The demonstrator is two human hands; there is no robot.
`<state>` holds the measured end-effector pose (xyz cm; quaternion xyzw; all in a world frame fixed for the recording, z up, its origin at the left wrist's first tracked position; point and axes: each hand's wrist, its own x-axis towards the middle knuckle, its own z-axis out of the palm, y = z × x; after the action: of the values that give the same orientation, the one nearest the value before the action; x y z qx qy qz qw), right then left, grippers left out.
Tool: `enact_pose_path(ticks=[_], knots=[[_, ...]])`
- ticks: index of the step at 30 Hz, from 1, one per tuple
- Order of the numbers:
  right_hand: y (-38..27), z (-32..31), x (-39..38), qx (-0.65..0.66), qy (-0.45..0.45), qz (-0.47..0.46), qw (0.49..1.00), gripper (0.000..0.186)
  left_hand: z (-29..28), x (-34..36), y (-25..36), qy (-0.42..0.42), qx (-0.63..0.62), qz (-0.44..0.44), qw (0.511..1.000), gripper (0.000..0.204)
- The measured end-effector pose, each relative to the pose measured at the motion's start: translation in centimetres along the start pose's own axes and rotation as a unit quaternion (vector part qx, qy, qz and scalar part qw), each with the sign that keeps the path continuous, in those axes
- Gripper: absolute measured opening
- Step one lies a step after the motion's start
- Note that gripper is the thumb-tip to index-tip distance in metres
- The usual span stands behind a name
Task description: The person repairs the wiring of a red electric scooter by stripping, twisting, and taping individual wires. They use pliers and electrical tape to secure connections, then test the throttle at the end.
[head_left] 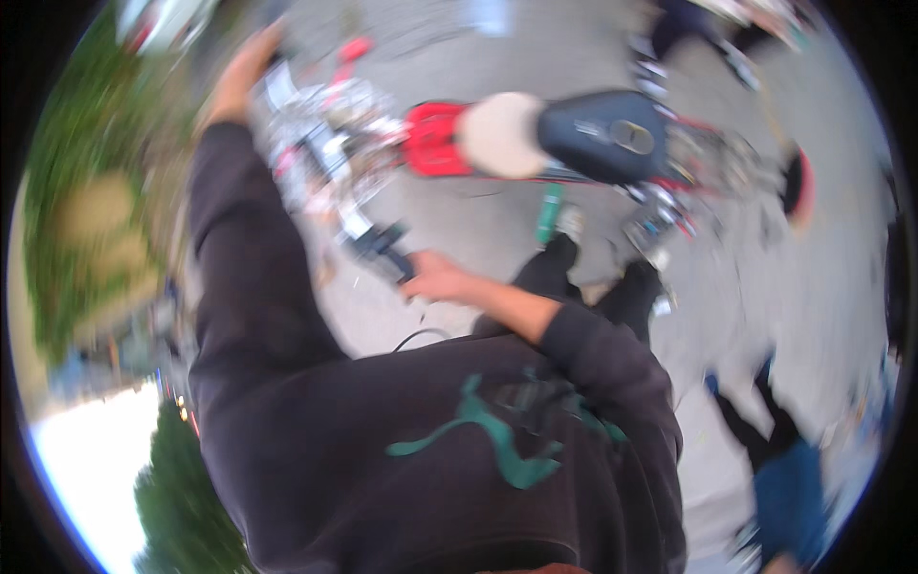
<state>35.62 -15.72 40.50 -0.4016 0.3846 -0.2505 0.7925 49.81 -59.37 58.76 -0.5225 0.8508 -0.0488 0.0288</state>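
Note:
A partly stripped motorcycle stands crosswise before me, with a red panel point(435, 140), a cream section point(499, 136) and a black seat point(602, 137). Its front end point(335, 143) shows bare metal and loose parts, smeared by motion. My right hand point(438, 277) is closed around the near handlebar grip point(392, 260). Stretched far forward, my left hand point(246, 69) appears closed on the far handlebar grip point(275, 50), though blur softens its fingers.
A green bottle-like thing point(549, 212) stands by my shoe point(570, 222). The motorcycle's rear ends in a red-edged wheel or fender point(797, 184). One person point(703, 33) is at the far right, another in blue point(792, 497) at the near right. Grass point(86, 182) borders the left.

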Motion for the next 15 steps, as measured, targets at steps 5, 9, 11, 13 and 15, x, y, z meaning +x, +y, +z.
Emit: enact_pose_path(ticks=[5, 9, 11, 13, 15], knots=[[-1.7, -0.6, -0.9, 0.095, -0.081, 0.038, 0.991, 0.044, -0.4, 2.3, 3.1, -0.105, -0.078, -0.268, 0.955, 0.041], [-1.0, -0.8, -1.5, 0.139, -0.109, 0.037, 0.984, 0.052, 3.6, 3.9, -1.2, -0.098, -0.235, -0.230, 0.939, 0.045], [-1.7, -1.2, -1.5, 0.152, -0.130, 0.057, 0.978, 0.058, 5.5, 4.7, -2.8, -0.073, -0.404, -0.258, 0.875, 0.042], [-1.5, -1.2, -1.7, 0.131, -0.127, 0.066, 0.981, 0.062, 6.7, 5.3, -3.6, -0.052, -0.515, -0.273, 0.811, 0.035], [-1.2, -1.3, -1.7, 0.143, -0.121, 0.058, 0.981, 0.065, 6.9, 5.7, -4.1, -0.077, -0.558, -0.281, 0.777, 0.034]])
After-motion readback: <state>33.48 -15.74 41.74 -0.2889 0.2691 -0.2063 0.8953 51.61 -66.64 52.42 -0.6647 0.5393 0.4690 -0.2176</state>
